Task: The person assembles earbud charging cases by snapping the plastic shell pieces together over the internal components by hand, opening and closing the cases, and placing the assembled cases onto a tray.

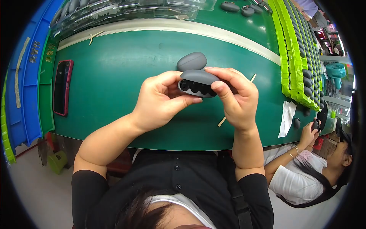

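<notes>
A dark grey rounded case (199,78) is held between both my hands over the green table, partly open, with black round shapes showing inside. My left hand (158,97) grips its left end, thumb below and fingers behind. On its right end, my right hand (238,95) pinches with thumb and index finger. Just behind it, a second dark grey case (191,61) lies closed on the table. A thin wooden stick (222,121) is partly hidden by my right hand.
A phone with a red edge (63,87) lies left, beside green and blue bins (28,84). Lime green trays (291,57) of grey cases stand right. White paper (287,119) is near a co-worker (297,175). Clear plastic trays (129,15) sit at the back.
</notes>
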`<state>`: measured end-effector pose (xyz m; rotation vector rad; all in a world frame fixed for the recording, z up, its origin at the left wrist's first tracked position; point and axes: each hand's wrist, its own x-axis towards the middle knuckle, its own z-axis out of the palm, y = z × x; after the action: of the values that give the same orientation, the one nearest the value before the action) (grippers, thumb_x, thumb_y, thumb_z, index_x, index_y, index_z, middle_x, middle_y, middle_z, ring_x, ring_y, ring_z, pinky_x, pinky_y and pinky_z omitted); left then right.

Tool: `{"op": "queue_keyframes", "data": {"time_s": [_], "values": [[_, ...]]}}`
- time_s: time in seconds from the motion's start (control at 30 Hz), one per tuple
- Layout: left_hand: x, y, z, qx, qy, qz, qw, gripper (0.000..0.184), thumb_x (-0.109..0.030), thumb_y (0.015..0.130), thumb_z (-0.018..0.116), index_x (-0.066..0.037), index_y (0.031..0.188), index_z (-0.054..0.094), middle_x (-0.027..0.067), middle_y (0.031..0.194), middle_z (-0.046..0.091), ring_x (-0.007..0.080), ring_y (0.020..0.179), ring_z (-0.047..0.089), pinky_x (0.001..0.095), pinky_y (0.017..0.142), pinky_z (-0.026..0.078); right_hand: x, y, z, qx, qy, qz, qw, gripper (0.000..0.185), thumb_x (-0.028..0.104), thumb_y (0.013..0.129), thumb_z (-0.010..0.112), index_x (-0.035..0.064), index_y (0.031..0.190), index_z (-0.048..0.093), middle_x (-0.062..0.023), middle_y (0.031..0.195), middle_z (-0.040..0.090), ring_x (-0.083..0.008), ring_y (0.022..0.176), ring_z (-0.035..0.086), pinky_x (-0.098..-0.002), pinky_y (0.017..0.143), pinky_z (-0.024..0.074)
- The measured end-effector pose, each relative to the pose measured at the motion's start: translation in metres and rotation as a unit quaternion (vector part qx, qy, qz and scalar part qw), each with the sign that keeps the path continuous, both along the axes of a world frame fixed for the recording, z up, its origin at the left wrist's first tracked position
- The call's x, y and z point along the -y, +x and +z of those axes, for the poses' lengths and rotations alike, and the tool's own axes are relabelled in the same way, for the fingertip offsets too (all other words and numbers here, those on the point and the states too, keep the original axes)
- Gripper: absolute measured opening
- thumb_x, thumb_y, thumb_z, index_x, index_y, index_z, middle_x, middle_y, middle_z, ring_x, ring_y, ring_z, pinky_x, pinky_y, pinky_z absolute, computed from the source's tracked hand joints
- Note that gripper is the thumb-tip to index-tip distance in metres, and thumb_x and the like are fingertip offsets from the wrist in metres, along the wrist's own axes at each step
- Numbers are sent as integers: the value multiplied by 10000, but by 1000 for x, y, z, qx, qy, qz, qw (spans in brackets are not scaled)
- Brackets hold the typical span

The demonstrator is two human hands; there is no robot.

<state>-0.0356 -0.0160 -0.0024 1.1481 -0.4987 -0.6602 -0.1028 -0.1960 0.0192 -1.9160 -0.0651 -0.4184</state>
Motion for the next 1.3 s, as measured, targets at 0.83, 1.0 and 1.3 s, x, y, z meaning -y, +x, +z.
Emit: {"op": "queue_keyframes", "data": {"time_s": [0.83,1.0,1.3], "values": [[-5,-1,7,-46,-11,-41,998,246,-2,810,688,57,1013,563,191,970,659,229,836,678,331,748,574,2,-5,0,-115,202,23,972,636,485,996,298,-56,1025,631,-99,904,661,-142,824,592,-275,764,467],[-5,1,5,-77,7,-59,995,261,-7,815,684,65,1035,563,190,973,658,228,831,678,341,756,583,1,-4,0,-144,200,4,969,620,467,1003,296,-51,1008,636,-98,893,662,-134,812,586,-272,750,465],[-2,7,14,-159,82,-49,983,222,-48,855,660,49,1040,585,107,942,667,138,792,652,258,720,550,3,1,-10,-33,163,49,985,408,345,970,478,-27,1054,623,-102,943,656,-176,850,610,-288,793,475]]}}
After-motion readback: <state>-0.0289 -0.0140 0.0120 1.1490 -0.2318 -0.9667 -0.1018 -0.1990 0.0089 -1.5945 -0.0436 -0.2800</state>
